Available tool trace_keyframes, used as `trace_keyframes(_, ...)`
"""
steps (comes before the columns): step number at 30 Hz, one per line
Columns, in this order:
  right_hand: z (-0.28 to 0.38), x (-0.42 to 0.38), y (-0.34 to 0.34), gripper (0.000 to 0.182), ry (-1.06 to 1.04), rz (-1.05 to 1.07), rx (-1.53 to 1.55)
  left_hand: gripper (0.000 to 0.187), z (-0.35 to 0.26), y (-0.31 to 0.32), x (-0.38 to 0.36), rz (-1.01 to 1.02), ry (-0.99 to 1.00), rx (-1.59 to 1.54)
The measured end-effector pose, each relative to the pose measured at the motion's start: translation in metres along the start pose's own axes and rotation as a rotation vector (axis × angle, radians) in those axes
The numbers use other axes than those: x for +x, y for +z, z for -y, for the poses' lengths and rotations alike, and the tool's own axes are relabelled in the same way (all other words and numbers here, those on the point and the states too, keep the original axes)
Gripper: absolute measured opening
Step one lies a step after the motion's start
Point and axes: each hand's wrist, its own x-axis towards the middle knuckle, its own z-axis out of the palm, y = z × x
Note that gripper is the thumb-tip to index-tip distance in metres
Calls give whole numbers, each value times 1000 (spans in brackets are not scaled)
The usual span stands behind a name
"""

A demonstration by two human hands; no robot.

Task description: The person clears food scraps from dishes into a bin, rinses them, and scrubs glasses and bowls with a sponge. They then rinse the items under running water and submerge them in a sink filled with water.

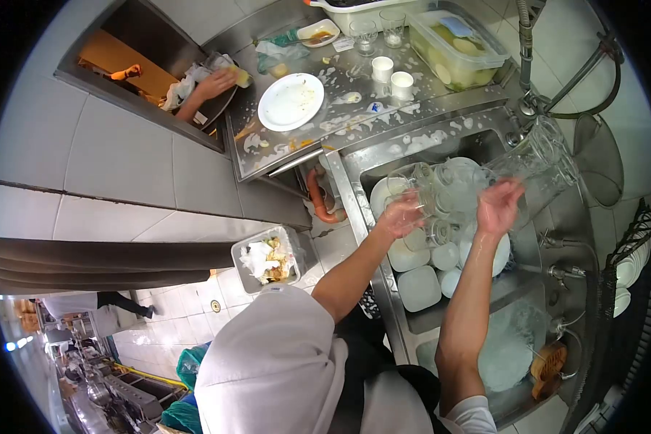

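My left hand point(405, 215) is over the left part of the sink, its fingers curled round a clear drinking glass point(405, 181). To its right, my wet right hand point(500, 206) grips some large clear glassware point(539, 155) that reaches up toward the faucet side; its fingers are partly hidden behind the glass. Below both hands, the basin holds piled white dishes, among them a square white dish point(419, 289) and a round white plate point(490, 252). Several more glasses point(448, 192) lie over the plates between my hands.
A soapy water basin point(513, 340) is nearer me. The steel counter point(340, 137) carries a white plate point(291, 101), white cups point(401, 85) and a plastic tub point(457, 49). Another person's hand point(215, 83) reaches through the hatch. A waste bin point(267, 259) stands below.
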Motion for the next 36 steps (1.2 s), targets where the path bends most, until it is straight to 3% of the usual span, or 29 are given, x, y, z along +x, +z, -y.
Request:
trace_keyframes(1, 4, -7, 2, 22, -22, 2, -102, 37, 1, -6, 1, 42, -60, -42)
trace_keyframes(3, 27, -46, 10, 24, -66, 17, -313, 45, 9, 4, -2, 109, -81, -27)
trace_keyframes(5, 54, -111, 20, 24, -192, -104, -528, 51, 23, 8, -5, 158, -146, -15)
trace_keyframes(6, 70, -149, 30, 25, -45, -39, -512, 52, 32, 6, -3, 178, -207, -4)
trace_keyframes(7, 75, -191, 43, 22, -381, -503, -496, 52, 43, 7, 0, 204, -270, 7)
trace_keyframes(8, 107, -249, 35, 18, -336, -418, -647, 53, 56, 12, -1, 222, -312, 54)
trace_keyframes(9, 118, -299, 40, 15, -534, -544, -645, 53, 69, 18, -6, 240, -352, 103)
trace_keyframes(10, 121, -337, 56, 18, -430, -303, -807, 54, 82, 26, -12, 257, -391, 152)
trace_keyframes(12, 122, -416, 86, 30, -527, -529, -1107, 65, 108, 73, -25, 280, -613, 212)
trace_keyframes(15, 103, -493, 118, 31, -829, -1198, -1405, 64, 171, 118, -44, 391, -782, 438)
trace_keyframes(17, 138, -548, 101, 29, -698, -1032, -1636, 56, 208, 143, -62, 508, -853, 510)
trace_keyframes(18, 151, -576, 88, 28, -631, -953, -1745, 49, 224, 145, -68, 574, -792, 656)
trace_keyframes(19, 147, -578, 78, 25, -642, -1222, -1776, 41, 243, 150, -72, 652, -740, 791)
trace_keyframes(20, 158, -587, 60, 23, -606, -1136, -1904, 34, 271, 159, -82, 755, -708, 904)
trace_keyframes(21, 171, -603, 45, 22, -410, -1269, -2253, 29, 292, 158, -91, 746, -666, 978)
trace_keyframes(22, 166, -603, 30, 20, -519, -1417, -2182, 24, 305, 154, -94, 753, -628, 1046)
trace_keyframes(23, 163, -606, 29, 25, -301, -1495, -2474, 27, 321, 149, -98, 757, -621, 1107)
trace_keyframes(24, 144, -587, 44, 28, -171, -1496, -2666, 25, 335, 145, -103, 824, -459, 1288)
trace_keyframes(25, 151, -598, 25, 30, -194, -1477, -2669, 23, 353, 127, -104, 916, -290, 1397)
trace_keyframes(27, 144, -586, 25, 25, 39, -1620, -2625, 23, 372, 106, -112, 954, -80, 1572)
trace_keyframes(28, 148, -589, 20, 25, 78, -1607, -2581, 21, 374, 112, -123, 852, -165, 1729)
trace_keyframes(32, 154, -598, -12, 27, 270, -1620, -2535, 22, 390, 93, -143, 829, -164, 2161)
trace_keyframes(36, 171, -618, -69, 32, 416, -1613, -2514, 23, 411, 63, -158, 846, -120, 2398)
